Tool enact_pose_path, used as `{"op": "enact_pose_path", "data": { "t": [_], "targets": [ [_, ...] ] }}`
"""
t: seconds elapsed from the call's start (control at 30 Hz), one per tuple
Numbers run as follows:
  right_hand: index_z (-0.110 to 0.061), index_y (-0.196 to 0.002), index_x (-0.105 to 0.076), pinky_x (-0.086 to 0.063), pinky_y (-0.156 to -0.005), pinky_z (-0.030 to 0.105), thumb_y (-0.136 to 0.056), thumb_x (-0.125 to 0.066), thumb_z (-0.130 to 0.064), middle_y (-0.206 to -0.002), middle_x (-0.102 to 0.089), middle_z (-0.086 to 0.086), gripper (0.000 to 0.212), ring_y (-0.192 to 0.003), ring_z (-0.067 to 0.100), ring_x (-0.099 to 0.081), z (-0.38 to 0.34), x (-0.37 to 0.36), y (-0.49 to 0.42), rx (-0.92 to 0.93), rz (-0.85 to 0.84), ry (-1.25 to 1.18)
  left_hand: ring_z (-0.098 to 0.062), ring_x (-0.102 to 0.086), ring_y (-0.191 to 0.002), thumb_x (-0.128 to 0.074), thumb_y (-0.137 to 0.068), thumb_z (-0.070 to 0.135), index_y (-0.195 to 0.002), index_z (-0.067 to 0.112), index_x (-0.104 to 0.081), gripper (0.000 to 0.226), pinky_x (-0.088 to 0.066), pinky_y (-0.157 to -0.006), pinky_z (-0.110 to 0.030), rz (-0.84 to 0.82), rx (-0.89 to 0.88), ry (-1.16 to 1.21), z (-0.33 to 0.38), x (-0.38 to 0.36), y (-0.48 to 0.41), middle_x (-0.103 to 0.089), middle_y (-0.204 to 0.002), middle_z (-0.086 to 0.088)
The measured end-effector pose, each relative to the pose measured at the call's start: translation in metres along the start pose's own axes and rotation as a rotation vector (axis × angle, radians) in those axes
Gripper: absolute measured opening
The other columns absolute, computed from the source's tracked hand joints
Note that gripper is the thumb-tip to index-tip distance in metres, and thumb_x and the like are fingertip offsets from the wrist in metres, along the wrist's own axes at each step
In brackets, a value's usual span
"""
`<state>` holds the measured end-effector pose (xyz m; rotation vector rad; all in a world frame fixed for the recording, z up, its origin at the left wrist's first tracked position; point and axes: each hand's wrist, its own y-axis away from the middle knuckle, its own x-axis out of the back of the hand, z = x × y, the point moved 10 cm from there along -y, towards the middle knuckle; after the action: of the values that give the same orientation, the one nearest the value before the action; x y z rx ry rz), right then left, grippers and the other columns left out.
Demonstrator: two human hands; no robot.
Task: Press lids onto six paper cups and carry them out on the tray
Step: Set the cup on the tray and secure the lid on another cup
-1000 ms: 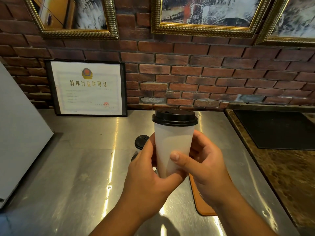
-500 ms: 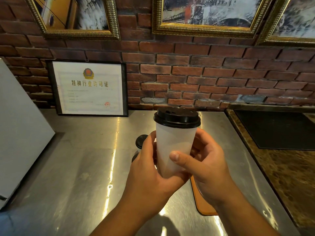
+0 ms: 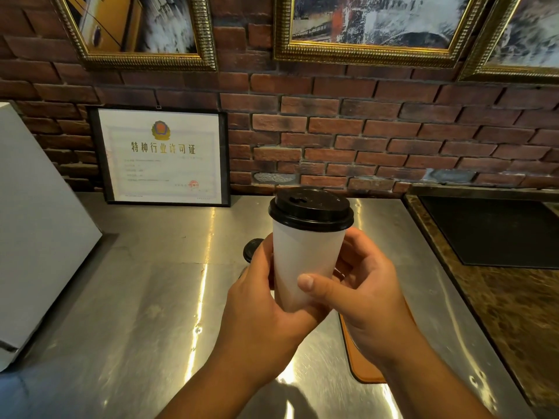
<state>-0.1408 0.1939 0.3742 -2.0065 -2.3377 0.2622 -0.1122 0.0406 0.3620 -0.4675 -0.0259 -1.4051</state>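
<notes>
A white paper cup with a black lid on top is held upright above the steel counter. My left hand grips its lower part from the left. My right hand holds it from the right, thumb across the front. Behind my left hand a second black lid peeks out, its cup hidden. An orange-brown tray lies on the counter under my right hand, mostly covered.
The steel counter runs back to a brick wall. A framed certificate leans against the wall at the back left. A white box stands at the left. A dark mat lies on a marble top at the right.
The cup has tilted slightly so more of the lid's top shows. Both hands keep the same hold on it.
</notes>
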Motion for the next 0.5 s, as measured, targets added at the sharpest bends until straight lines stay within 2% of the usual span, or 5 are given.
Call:
{"op": "enact_pose_path", "data": {
  "t": [0.17,0.3,0.5],
  "targets": [
    [-0.035,-0.138,-0.058,-0.064,-0.085,0.025,-0.071,-0.091,-0.018,-0.123,-0.074,-0.014,0.076,-0.119,0.011,-0.071,0.0017,-0.0065,-0.0016,-0.015,-0.051,0.015,0.016,-0.058,-0.116,-0.069,-0.058,0.099,-0.132,0.078,-0.036,0.084,-0.048,-0.066,0.001,0.007,-0.003,0.025,-0.0002,0.0015,-0.0014,-0.060,-0.125,0.040],
    [-0.035,-0.134,-0.061,-0.064,-0.083,0.025,-0.069,-0.091,-0.014,-0.121,-0.075,-0.011,0.074,-0.117,0.012,-0.071,-0.0021,-0.0033,-0.0017,0.013,-0.033,0.034,0.016,-0.058,-0.118,-0.072,-0.062,0.095,-0.134,0.075,-0.039,0.082,-0.048,-0.067,0.002,0.013,-0.002,0.028,-0.0008,0.0011,-0.0012,-0.061,-0.127,0.039],
    [-0.039,-0.133,-0.058,-0.063,-0.084,0.022,-0.065,-0.094,-0.023,-0.122,-0.073,-0.017,0.078,-0.117,0.007,-0.070,-0.0019,-0.0055,-0.0027,0.009,-0.031,0.042,0.015,-0.058,-0.116,-0.065,-0.058,0.103,-0.128,0.077,-0.040,0.079,-0.046,-0.065,0.003,0.046,0.017,0.002,-0.0048,0.0051,-0.0014,-0.061,-0.124,0.039]
  ]
}}
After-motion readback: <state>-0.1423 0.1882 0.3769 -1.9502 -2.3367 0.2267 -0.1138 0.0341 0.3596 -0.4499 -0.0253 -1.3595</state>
